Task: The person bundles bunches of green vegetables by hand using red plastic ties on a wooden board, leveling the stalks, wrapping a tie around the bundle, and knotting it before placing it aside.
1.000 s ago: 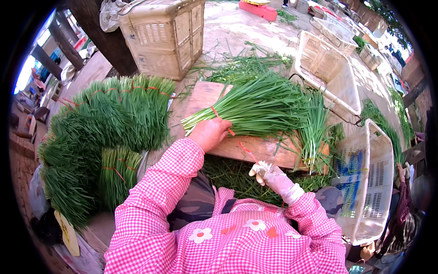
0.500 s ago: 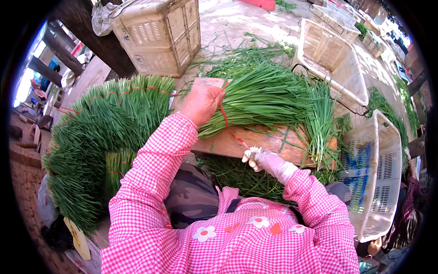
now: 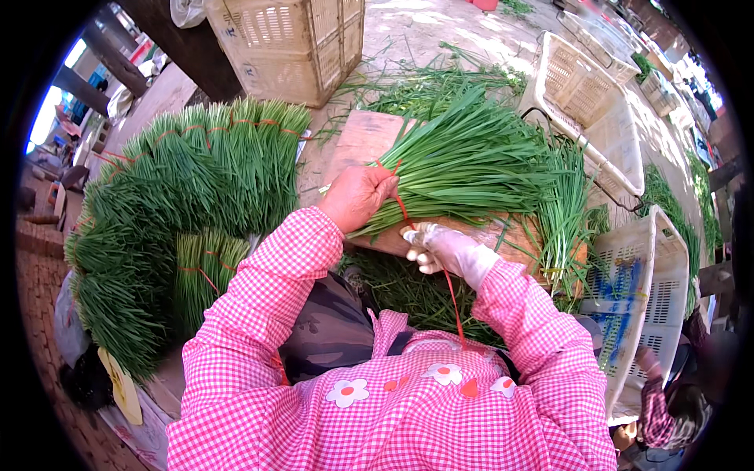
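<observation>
A thick bunch of long green chives [image 3: 479, 161] lies across a wooden board [image 3: 369, 135], its leaves fanning to the right. My bare left hand [image 3: 359, 198] is closed round the bunch near its left, stem end. A red tie [image 3: 451, 302] runs from the bunch beside that hand, through my right hand [image 3: 449, 253], and its tail hangs toward my lap. The right hand wears a whitish glove; it is pinched on the tie just below the bunch, at the board's near edge. Loose chives [image 3: 564, 228] lie on the board's right end.
Several red-tied chive bundles [image 3: 149, 228] curve along my left, with smaller bundles [image 3: 206, 275] inside the curve. A tall plastic crate [image 3: 287, 51] stands behind the board; other crates [image 3: 589, 94] and a tilted one [image 3: 658, 267] are to the right. Another person's sleeve [image 3: 658, 412] shows lower right.
My right hand has risen and moved slightly left, drawing the red tie from the bunch toward me. My left hand still grips the chives, now a little lower in view.
</observation>
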Tool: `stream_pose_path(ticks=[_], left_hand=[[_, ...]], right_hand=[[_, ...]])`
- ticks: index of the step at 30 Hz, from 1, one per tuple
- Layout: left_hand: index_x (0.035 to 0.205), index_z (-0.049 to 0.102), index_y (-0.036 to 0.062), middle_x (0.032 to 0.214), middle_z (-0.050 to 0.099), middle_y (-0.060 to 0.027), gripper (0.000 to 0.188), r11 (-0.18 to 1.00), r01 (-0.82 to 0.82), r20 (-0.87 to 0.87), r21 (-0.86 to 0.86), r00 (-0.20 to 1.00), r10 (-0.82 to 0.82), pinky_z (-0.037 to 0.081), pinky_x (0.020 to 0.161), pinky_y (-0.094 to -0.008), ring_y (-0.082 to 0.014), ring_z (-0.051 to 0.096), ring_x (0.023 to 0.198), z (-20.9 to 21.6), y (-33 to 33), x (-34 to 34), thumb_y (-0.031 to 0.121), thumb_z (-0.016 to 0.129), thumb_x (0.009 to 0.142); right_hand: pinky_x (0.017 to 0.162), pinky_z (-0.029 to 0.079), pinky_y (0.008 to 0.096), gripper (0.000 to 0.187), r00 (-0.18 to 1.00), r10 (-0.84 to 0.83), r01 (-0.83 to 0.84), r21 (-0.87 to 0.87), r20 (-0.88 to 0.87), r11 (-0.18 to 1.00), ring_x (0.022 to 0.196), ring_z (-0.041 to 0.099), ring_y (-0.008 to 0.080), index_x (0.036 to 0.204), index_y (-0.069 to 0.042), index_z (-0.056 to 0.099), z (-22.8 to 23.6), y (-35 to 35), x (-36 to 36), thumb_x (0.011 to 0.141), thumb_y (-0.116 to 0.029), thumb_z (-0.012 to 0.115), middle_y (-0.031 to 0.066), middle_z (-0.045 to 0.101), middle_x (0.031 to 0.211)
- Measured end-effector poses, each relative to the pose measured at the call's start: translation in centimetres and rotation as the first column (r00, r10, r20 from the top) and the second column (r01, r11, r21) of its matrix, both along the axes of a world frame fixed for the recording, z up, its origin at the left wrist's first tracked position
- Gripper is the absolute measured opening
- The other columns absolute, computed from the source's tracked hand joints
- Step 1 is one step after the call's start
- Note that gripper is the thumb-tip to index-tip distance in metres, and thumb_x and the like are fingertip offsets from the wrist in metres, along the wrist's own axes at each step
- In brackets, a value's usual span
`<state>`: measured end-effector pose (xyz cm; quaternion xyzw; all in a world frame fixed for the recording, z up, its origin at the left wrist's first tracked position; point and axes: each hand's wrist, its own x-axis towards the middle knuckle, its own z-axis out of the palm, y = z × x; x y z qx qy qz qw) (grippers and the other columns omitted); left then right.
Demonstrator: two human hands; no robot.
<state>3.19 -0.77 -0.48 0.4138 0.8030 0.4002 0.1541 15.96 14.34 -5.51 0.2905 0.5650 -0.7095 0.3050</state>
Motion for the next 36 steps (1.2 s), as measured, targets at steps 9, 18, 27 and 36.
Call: stream_pose_path(ticks=[9, 18, 27, 36], left_hand=[[0.138, 0.029, 0.0062, 0.114, 0.049, -0.0154, 0.102, 0.997, -0.078, -0.032, -0.007, 0.996, 0.078, 0.04, 0.092, -0.0361, -0.0263, 0.05, 0.1, 2.1, -2.0, -3.6, 0.05, 0.079, 0.06], [0.135, 0.023, -0.001, 0.122, 0.043, -0.0198, 0.102, 0.895, -0.115, -0.432, -0.431, 0.897, -0.093, 0.035, 0.097, -0.0425, -0.0334, 0.042, 0.115, -1.8, -1.3, 2.0, 0.034, 0.08, 0.059], [0.141, 0.011, -0.001, 0.141, 0.02, -0.0259, 0.104, 0.832, -0.1, -0.45, -0.546, 0.873, -0.19, 0.019, 0.107, -0.0506, -0.0415, 0.021, 0.131, -1.1, -2.1, 7.1, 0.032, 0.074, 0.066], [0.131, 0.04, 0.0072, 0.133, 0.035, -0.0204, 0.076, 0.866, 0.171, -0.333, -0.469, 0.874, -0.353, 0.023, 0.104, -0.0527, -0.0407, 0.029, 0.126, 1.5, -3.8, 7.9, 0.036, 0.071, 0.067]], right_hand=[[0.059, 0.044, 0.0187, 0.034, 0.939, -0.046, 0.025, -0.067, -0.342, 0.997, 0.062, 0.049, 0.0052, 0.125, -0.008, 0.045, 6.7, 1.3, 6.2, 0.093, -0.02, 0.048, -0.0015, 0.054, 0.082], [0.079, 0.047, 0.0226, 0.045, 0.873, -0.184, 0.044, -0.304, -0.451, 0.952, 0.089, 0.058, 0.009, 0.127, -0.006, 0.045, 8.2, 2.0, 4.3, 0.088, -0.022, 0.059, 0.0035, 0.059, 0.106], [0.074, 0.047, 0.037, 0.014, 0.527, 0.789, 0.423, 0.903, -0.316, 0.079, 0.085, 0.058, 0.0286, 0.087, -0.01, 0.06, 6.7, -0.2, 1.9, 0.074, -0.012, 0.064, 0.0082, 0.06, 0.097], [0.097, 0.033, 0.0457, 0.016, 0.404, 0.837, 0.527, 0.842, -0.369, 0.117, 0.112, 0.047, 0.0307, 0.089, -0.01, 0.055, 1.9, 0.0, 1.7, 0.076, -0.016, 0.061, 0.0069, 0.053, 0.116]])
